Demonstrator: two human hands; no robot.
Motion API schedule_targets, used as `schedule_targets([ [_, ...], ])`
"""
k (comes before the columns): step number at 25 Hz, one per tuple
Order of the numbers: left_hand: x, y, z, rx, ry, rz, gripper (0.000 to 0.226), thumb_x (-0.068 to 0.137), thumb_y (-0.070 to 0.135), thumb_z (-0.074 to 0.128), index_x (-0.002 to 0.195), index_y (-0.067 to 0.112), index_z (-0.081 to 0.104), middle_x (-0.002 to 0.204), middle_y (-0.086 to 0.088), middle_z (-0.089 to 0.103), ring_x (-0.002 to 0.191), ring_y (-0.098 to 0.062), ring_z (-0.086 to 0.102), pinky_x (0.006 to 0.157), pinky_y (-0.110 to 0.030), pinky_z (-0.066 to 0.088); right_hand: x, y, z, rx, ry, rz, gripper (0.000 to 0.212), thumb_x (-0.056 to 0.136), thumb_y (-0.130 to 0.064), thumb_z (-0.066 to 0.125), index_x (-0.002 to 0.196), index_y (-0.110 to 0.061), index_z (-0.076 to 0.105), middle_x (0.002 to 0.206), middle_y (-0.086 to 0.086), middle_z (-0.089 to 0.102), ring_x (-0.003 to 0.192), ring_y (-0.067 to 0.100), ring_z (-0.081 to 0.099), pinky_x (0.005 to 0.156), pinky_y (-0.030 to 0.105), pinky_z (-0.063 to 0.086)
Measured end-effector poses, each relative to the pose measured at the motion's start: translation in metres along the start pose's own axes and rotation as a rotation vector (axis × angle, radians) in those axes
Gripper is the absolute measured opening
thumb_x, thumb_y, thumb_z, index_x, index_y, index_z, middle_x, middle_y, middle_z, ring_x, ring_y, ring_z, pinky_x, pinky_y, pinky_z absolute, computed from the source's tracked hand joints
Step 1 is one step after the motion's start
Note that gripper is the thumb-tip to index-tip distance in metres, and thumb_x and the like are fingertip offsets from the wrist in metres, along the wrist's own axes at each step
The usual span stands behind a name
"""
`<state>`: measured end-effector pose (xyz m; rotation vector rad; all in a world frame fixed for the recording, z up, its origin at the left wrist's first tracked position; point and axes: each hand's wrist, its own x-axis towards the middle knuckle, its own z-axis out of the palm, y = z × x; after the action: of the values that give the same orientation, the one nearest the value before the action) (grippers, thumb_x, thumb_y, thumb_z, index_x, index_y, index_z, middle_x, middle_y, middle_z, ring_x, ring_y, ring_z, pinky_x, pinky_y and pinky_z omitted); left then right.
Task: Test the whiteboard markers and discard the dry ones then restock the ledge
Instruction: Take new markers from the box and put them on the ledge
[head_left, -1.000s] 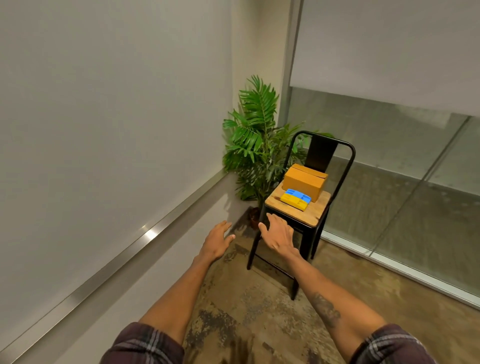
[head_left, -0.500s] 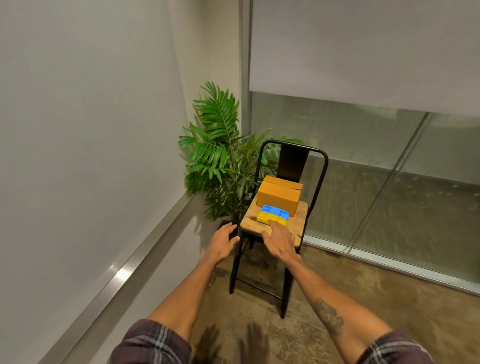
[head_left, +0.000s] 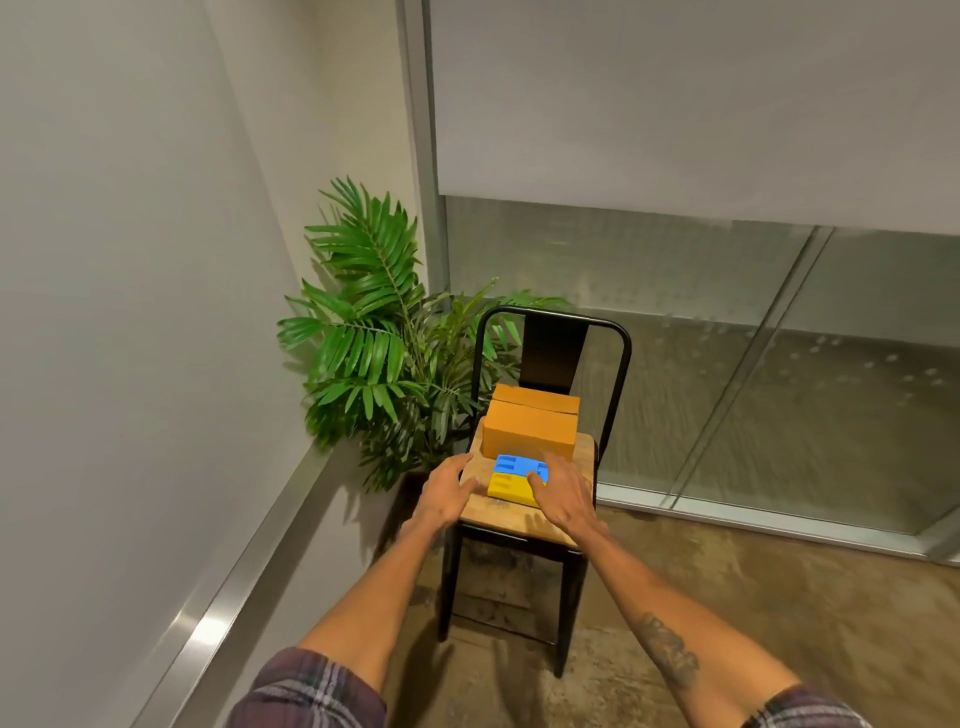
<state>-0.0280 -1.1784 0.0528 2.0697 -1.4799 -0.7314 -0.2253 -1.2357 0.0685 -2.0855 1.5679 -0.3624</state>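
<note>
A flat blue-and-yellow pack (head_left: 511, 476) lies on the wooden seat of a black metal chair (head_left: 553, 343), in front of a closed cardboard box (head_left: 530, 428). My right hand (head_left: 563, 492) reaches over the pack's right side, fingers spread and touching it. My left hand (head_left: 447, 491) hovers with relaxed fingers over the seat's left edge, holding nothing. The whiteboard (head_left: 119, 260) fills the left wall, with its metal ledge (head_left: 249, 561) running along the bottom. No markers show on the ledge.
A potted palm (head_left: 374, 343) stands in the corner behind the chair. Glass panels (head_left: 779, 374) with a lowered blind close off the right side. The floor is worn concrete with a rug patch under the chair.
I have moved closer to the chair. Both hands advanced from in front of the seat to over it, and my right hand now reaches the blue-and-yellow pack.
</note>
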Motion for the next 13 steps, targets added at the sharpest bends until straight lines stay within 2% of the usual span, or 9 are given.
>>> schedule_targets([
  [3,0.031,0.007,0.011,-0.048,-0.015,-0.005,0.054,0.098,0.021,0.058,0.149,0.015,0.041,0.152,-0.004,0.043,0.140,-0.022,0.040,0.115,-0.035,0.034,0.031,0.019,-0.001,0.002,-0.002,0.039,0.047,0.098,-0.033,0.051,0.141,-0.014,0.044,0.137,0.013,0.055,0.124,0.034,0.049,0.099,0.045,0.044],
  [6,0.065,0.018,0.018,-0.070,-0.057,-0.021,0.054,0.098,0.021,0.057,0.149,0.016,0.041,0.151,-0.001,0.044,0.138,-0.022,0.043,0.106,-0.030,0.042,0.069,0.033,-0.008,0.015,-0.025,0.067,0.054,0.098,-0.030,0.052,0.147,-0.012,0.039,0.145,0.014,0.049,0.131,0.035,0.046,0.103,0.044,0.042],
  [9,0.106,0.023,0.026,-0.058,-0.080,-0.039,0.057,0.098,0.030,0.058,0.150,0.016,0.040,0.152,-0.005,0.044,0.141,-0.025,0.040,0.113,-0.039,0.037,0.113,0.048,-0.014,0.027,-0.071,0.068,0.055,0.097,-0.027,0.053,0.148,-0.011,0.039,0.144,0.016,0.050,0.130,0.035,0.047,0.102,0.043,0.042],
  [13,0.151,0.032,0.032,-0.075,-0.097,-0.143,0.059,0.098,0.030,0.058,0.151,0.015,0.037,0.153,-0.008,0.042,0.142,-0.027,0.039,0.115,-0.040,0.034,0.166,0.068,-0.024,0.104,-0.127,0.088,0.051,0.097,-0.022,0.054,0.144,-0.009,0.043,0.139,0.014,0.055,0.125,0.034,0.052,0.098,0.039,0.043],
])
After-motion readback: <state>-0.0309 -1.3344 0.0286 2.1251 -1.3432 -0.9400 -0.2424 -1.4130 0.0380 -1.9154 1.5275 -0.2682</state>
